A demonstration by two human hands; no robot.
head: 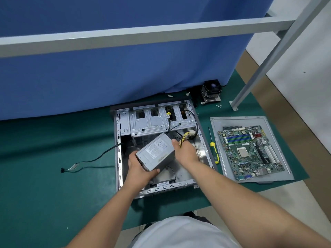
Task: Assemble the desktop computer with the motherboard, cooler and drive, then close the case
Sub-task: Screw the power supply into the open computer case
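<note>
Both hands grip the power supply [155, 152], left hand [138, 165] at its near end, right hand [185, 149] at its far end, tilted above the case [204, 140] floor, long axis running diagonally.

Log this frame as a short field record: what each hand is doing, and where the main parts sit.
left hand: grips near lower corner of power supply
right hand: holds its far end, by the yellow wires
power supply: tilted, above the open case
motherboard: on the grey side panel, right of case
screwdriver: between case and panel
cooler: on mat behind case
</note>
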